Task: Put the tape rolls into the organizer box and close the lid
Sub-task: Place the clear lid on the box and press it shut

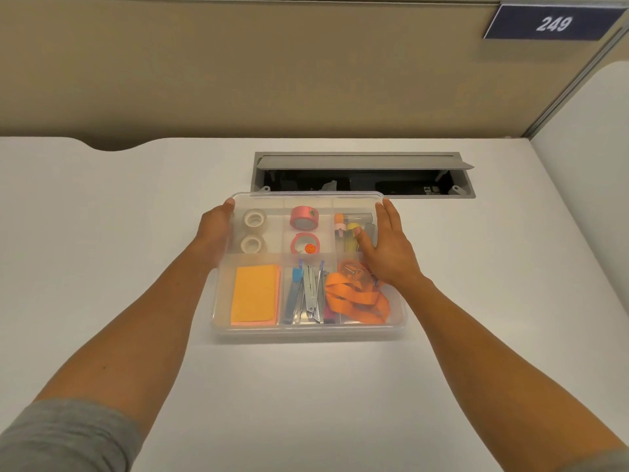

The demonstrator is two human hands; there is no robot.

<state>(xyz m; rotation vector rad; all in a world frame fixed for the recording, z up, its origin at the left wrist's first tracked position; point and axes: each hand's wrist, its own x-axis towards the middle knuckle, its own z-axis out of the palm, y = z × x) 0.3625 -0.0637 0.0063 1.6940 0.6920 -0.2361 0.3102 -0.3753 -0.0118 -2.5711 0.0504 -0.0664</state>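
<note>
The organizer box (308, 330) stood on the white desk (102, 233), about in the middle, with its long axis going left to right and its near long wall facing the person. In the near row lay an orange pad (253, 294), some metal clips and pens (308, 292), and an orange strap (357, 298). Behind them, in the far row, two clear tape rolls (253, 231) lay one behind the other in the left compartment, both with the hole pointing up. Two pink tape rolls (304, 229) were in the middle compartment, the nearer one lying flat and the farther one tilted on its edge.

The clear lid (306, 198) lay over the box; I judged it was not yet pressed fully closed at the far side (the picture did not show this clearly). The left hand (214, 229) was at the left short edge, the fingers curled over the rim and hidden, so how tight they held I could not tell. The right hand (388, 247) lay flat with the fingers together on the right part of the lid.

The box looked like thin, light plastic, stiff enough but slippery, and it could slide on the smooth desk. I would hold it at the two short edges and press down on the rim, not in the middle, where the lid probably bends.

Behind the box the cable hatch (362, 175) was open.
</note>
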